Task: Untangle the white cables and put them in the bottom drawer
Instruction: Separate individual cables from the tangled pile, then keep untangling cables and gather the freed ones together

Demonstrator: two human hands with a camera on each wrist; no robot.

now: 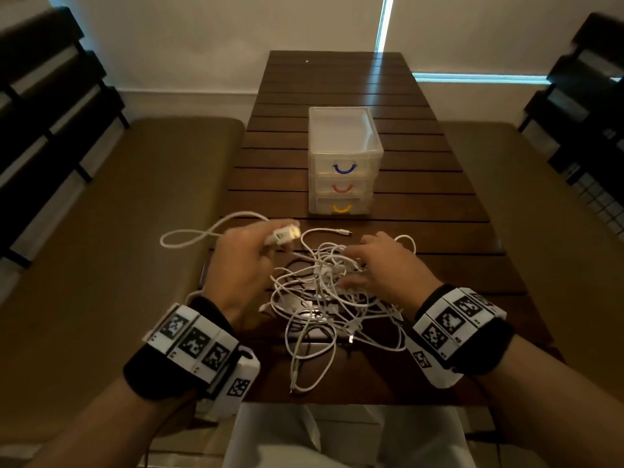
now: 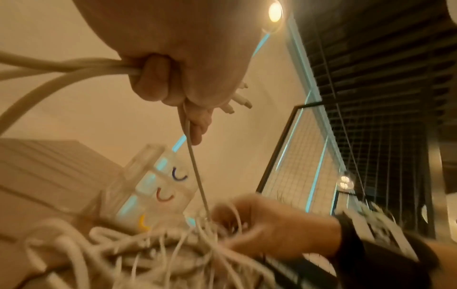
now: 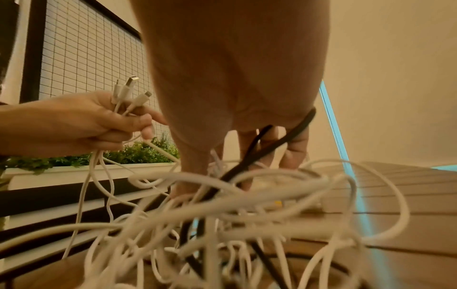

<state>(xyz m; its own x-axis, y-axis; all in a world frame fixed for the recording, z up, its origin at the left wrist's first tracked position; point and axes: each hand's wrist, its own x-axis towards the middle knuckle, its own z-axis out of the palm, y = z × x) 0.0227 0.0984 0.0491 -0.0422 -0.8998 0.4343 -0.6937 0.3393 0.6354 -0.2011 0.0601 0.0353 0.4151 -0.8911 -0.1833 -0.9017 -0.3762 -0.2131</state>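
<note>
The left hand [image 1: 241, 261] curls its fingers round a bunch of white cable ends, whose plugs [image 3: 129, 89] stick out past the knuckles. The right hand [image 1: 381, 265] reaches down with loosely spread fingers [image 3: 295, 146] into the tangle of white cables [image 1: 324, 298]; a black cable [image 3: 291, 131] crosses those fingers, and whether they grip anything cannot be told. The tangle lies on the near part of the slatted wooden table [image 1: 422, 211]. Just beyond it stands the clear drawer unit [image 1: 342, 157], its bottom drawer [image 1: 341, 208], with a yellow handle, closed.
</note>
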